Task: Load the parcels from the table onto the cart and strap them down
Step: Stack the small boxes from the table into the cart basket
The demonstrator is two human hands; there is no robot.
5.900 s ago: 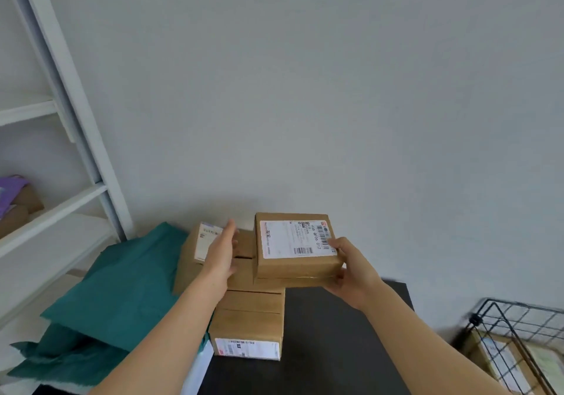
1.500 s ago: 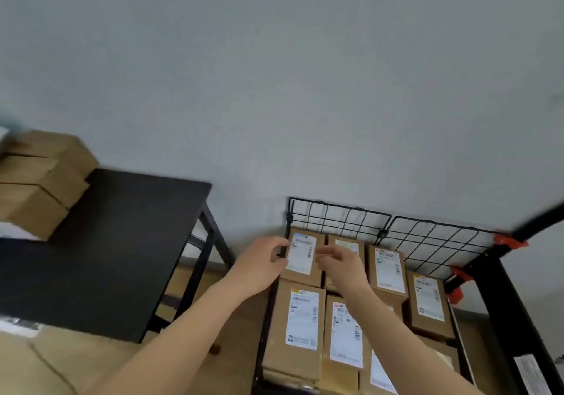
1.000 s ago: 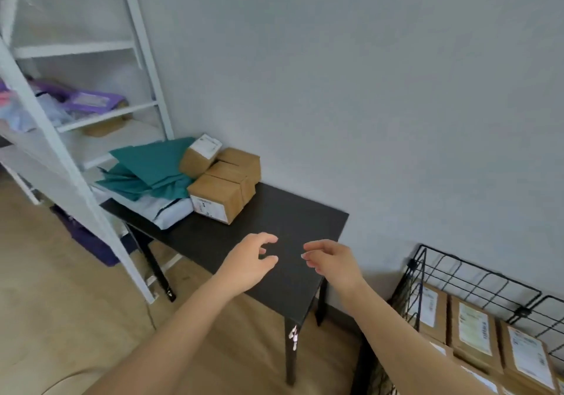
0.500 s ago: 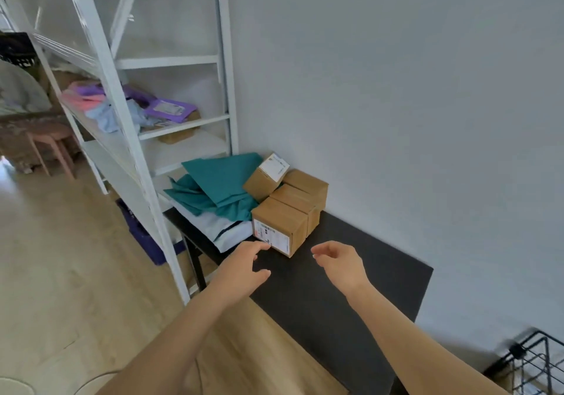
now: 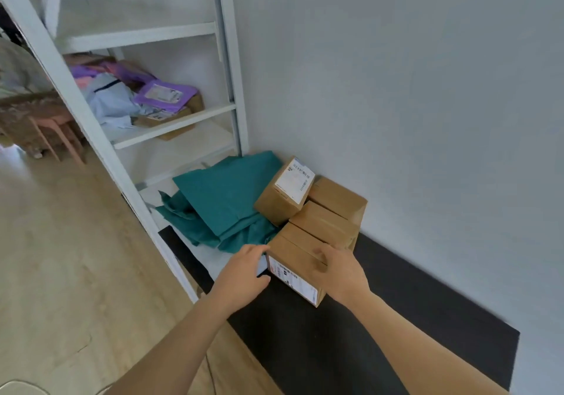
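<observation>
Small parcel-sorting room, likely home-based storeroom. White metal shelving unit (image 5: 171,126) holding purple mailer bags (image 5: 166,95); black counter (image 5: 381,312) against plain grey wall (image 5: 412,74), bearing labelled cardboard parcels (image 5: 323,220) and teal poly mailers (image 5: 222,199). Wood-look floor (image 5: 61,257); pink stool (image 5: 55,138) beyond shelving.

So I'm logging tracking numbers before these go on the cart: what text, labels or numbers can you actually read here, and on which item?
No text is legible.
Nearest box, between the hands: white label on its front face, print and red mark blurred.
Tilted box: white label with barcode-like lines, too small to read.
Purple mailer on the shelf: pale label, unreadable.
Flat box under the mailer: small label, blurred.
Other two brown boxes: no label showing.
</observation>
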